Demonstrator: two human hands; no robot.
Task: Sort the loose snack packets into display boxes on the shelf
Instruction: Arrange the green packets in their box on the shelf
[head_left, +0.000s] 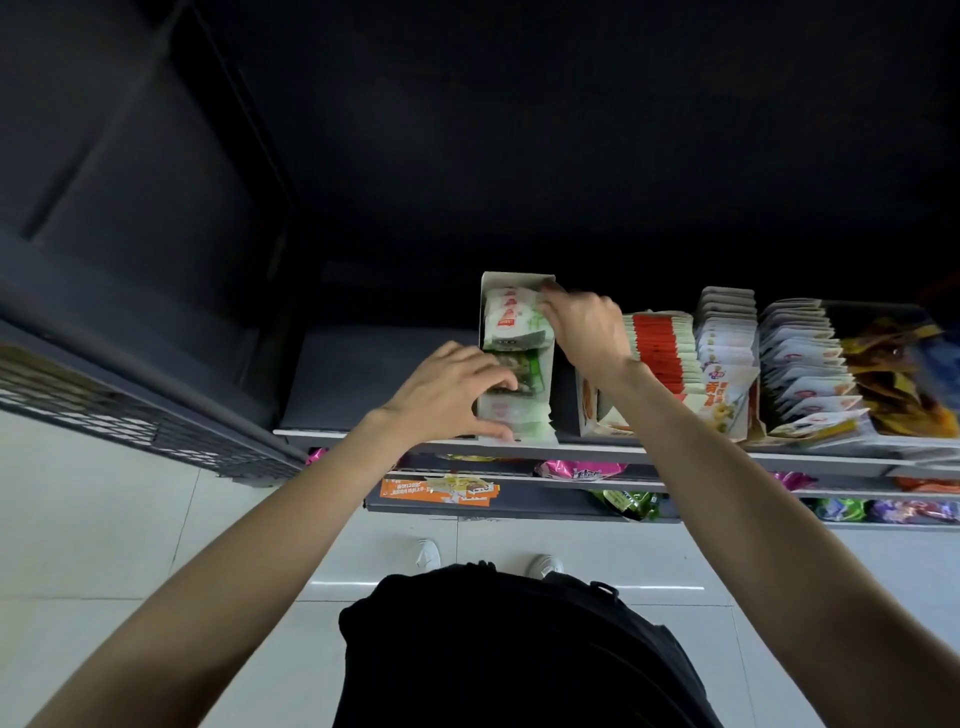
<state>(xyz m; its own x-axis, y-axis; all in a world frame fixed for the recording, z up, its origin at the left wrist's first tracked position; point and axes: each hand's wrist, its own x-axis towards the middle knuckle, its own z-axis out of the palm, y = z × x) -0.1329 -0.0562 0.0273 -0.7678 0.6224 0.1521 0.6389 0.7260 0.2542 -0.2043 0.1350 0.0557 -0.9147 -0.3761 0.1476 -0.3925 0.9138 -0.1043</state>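
A tall white display box (492, 285) stands on the top shelf (675, 457), filled with white-and-green snack packets (511, 325). My left hand (447, 389) grips the box's front left side, thumb along its lower front, fingers curled over a dark green packet (527, 371). My right hand (584, 325) reaches into the back of the box and pinches the top of the white-and-green packets there.
To the right stand more display boxes: red-and-white packets (660, 348), white packets (727, 338), grey-white packets (805, 364) and loose yellow packets (893, 374). Lower shelves (519, 506) hold coloured bags. A dark wire basket (130, 410) is at left. Bare dark shelf surface (363, 379) lies left of the box.
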